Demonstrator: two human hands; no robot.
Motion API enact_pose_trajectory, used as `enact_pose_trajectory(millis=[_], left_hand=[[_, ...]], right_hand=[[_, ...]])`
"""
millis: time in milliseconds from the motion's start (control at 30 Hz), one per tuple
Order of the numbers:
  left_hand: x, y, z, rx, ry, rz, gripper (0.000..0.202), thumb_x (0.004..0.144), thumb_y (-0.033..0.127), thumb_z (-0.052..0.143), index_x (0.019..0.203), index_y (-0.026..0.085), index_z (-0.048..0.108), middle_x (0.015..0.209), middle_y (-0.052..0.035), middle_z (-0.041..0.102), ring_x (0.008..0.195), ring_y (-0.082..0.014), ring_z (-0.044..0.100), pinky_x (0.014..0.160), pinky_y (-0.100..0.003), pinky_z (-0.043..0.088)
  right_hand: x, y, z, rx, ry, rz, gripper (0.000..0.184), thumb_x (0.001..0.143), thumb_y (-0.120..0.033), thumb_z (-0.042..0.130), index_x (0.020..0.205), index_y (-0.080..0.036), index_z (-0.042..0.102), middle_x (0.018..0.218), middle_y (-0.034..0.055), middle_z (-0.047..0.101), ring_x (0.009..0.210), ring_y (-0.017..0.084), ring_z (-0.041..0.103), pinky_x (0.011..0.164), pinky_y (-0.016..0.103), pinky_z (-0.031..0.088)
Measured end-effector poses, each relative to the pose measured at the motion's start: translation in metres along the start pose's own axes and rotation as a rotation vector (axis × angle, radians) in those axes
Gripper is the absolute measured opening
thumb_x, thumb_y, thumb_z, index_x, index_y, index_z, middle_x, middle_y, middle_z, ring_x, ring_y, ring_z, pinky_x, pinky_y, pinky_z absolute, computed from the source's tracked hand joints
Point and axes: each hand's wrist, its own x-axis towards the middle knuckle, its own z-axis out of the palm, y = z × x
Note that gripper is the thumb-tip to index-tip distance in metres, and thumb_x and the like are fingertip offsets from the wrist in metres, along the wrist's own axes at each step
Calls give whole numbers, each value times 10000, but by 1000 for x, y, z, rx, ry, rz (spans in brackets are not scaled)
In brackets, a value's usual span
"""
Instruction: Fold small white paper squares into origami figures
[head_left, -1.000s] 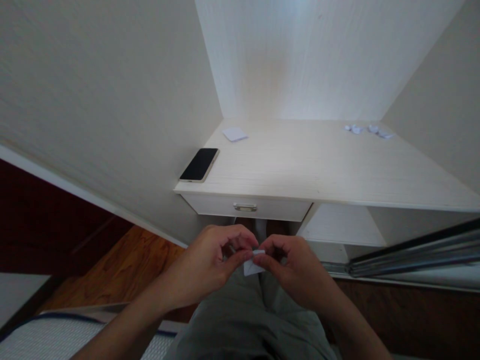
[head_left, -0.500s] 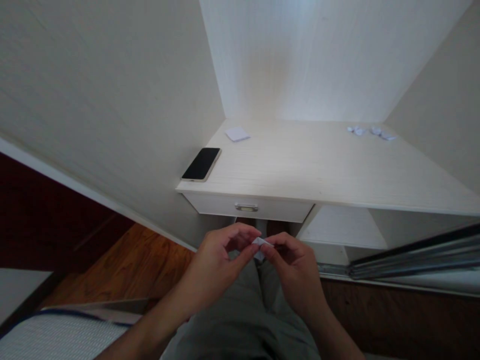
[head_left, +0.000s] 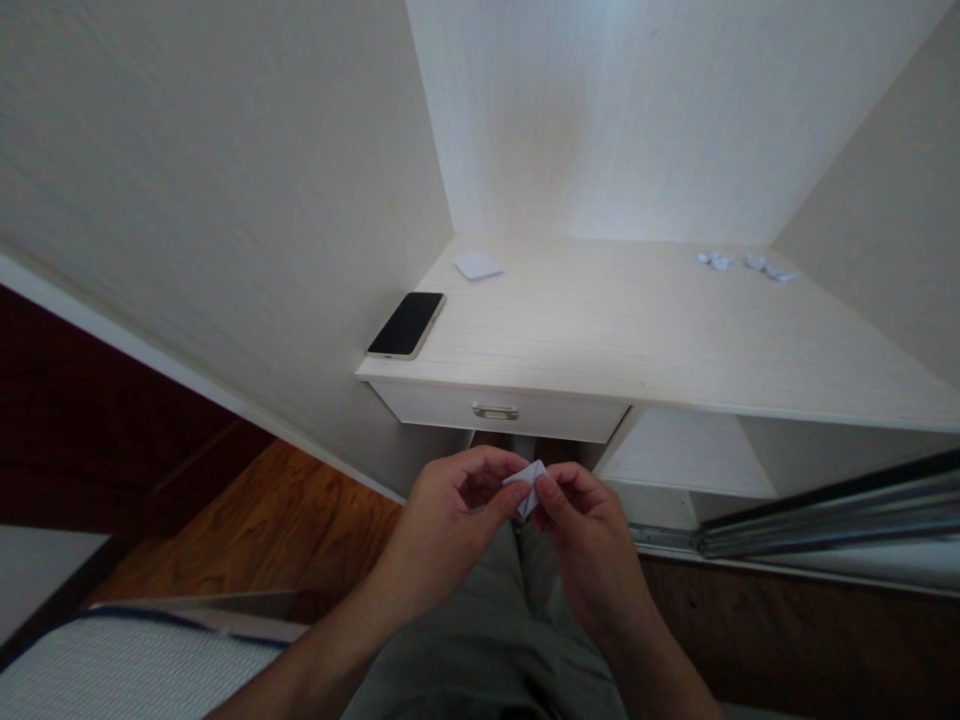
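Observation:
Between my two hands, above my lap and in front of the drawer, is a small folded piece of white paper [head_left: 529,482] with crease lines across its face. My left hand [head_left: 457,510] pinches its left side between thumb and fingers. On the other side my right hand [head_left: 589,520] grips the paper, thumb on top; its fingertips are partly hidden behind the sheet. A stack of white paper squares [head_left: 478,266] lies at the back left of the desk. Several small folded paper pieces [head_left: 750,264] sit at the back right.
A smartphone [head_left: 408,325] with a dark screen lies at the left edge of the white desktop [head_left: 600,330]. Below it is a drawer [head_left: 420,404] with a metal handle. Side panels enclose the desk. A metal sliding-door track [head_left: 825,525] runs at lower right.
The folded paper has been turned so that its flat creased face shows toward me, where before only a narrow peaked edge showed. Both hands still hold it.

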Motion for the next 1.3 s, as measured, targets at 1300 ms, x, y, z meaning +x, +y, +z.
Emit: enact_pose_trajectory(millis=[1300], left_hand=[[-10,-16,34,-576,214,-162,254,751,329,873,869,156,729,677,11,684,581,-88,590,547,-182,500]], right_hand=[[-7,-7,11,368,-102,85,217,803,-392,829,802,-210,711,750,-8,614,672,125,501,642,244,427]])
